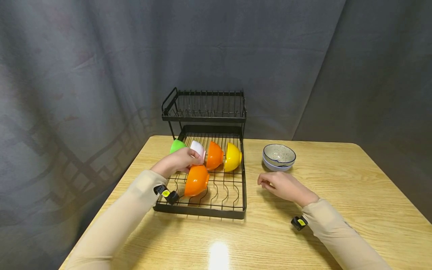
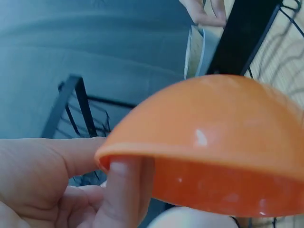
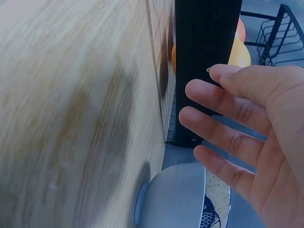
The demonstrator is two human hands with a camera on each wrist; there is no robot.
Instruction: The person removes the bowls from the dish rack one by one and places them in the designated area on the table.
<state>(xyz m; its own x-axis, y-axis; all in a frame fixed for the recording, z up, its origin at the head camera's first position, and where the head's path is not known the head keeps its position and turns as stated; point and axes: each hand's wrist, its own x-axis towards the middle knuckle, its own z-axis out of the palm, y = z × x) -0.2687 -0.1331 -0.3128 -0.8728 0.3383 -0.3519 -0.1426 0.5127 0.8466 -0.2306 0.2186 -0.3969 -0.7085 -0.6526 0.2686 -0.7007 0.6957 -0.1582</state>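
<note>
My left hand (image 1: 180, 162) pinches the rim of an orange bowl (image 1: 197, 180), thumb on one side and fingers on the other, as the left wrist view shows. That bowl stands on its side over the front part of the black dish rack (image 1: 216, 212). Behind it in the rack, a row of tilted bowls runs from a green bowl (image 1: 177, 145) through a white bowl (image 1: 198, 149) and another orange bowl (image 1: 215, 155) to a yellow bowl (image 1: 233, 157). My right hand (image 1: 283, 185) hovers over the table right of the rack, fingers loosely bent and holding nothing.
Two stacked bowls, a speckled bowl (image 1: 279, 153) on a pale bowl (image 1: 275, 166), stand on the wooden table (image 1: 337, 180) beyond my right hand. The rack's upper tier (image 1: 204, 119) rises at the back. A grey curtain (image 1: 270, 67) hangs behind the table.
</note>
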